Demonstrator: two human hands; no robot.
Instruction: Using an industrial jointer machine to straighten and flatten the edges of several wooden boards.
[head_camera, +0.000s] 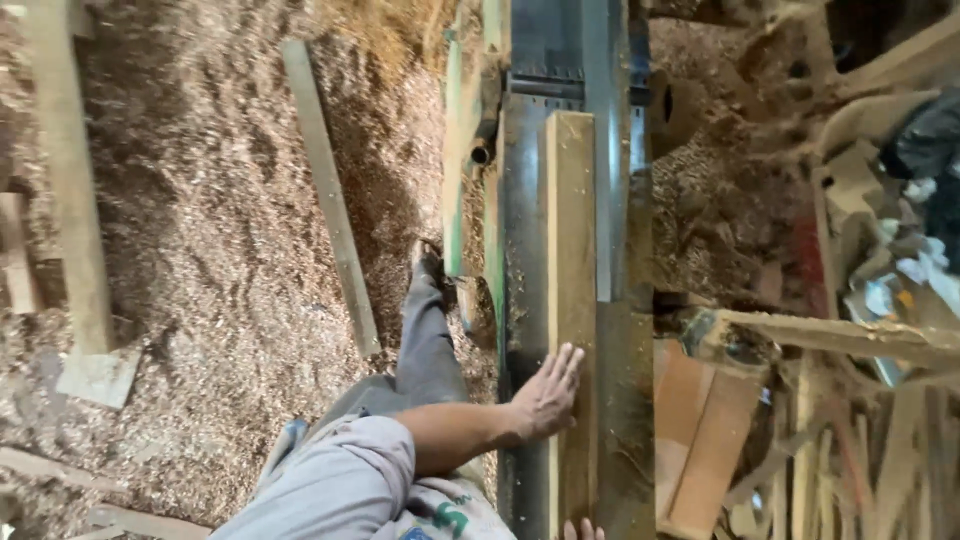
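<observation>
The left hand (545, 395) lay flat with its fingers spread on a long pale plank (571, 300), pressing down on the near part of it without gripping. Of the right hand (582, 530) only a few fingertips showed at the bottom edge of the view, touching the plank's near end; whether they curled around it or merely rested could not be told. The two hands were apart, one ahead of the other along the board. The plank ran lengthwise away from the person on the dark metal bench (522, 250) of a woodworking machine, its right edge close against a tall grey fence (605, 180) and its left edge leaving a bare strip of dark bench. The plank's far end stopped just short of a ribbed cross-piece (545, 85), with open bed beyond that. To the left, the floor (200, 250) was thick with sawdust, and a thin grey strip of wood (330, 200) lay on it well clear of the machine, with a wider pale board (70, 180) further left. The person's leg in grey trousers (425, 340) stood just beside the bench's left edge. To the right of the fence, offcuts and scrap boards (710, 440) crowded close, leaving little room there.
</observation>
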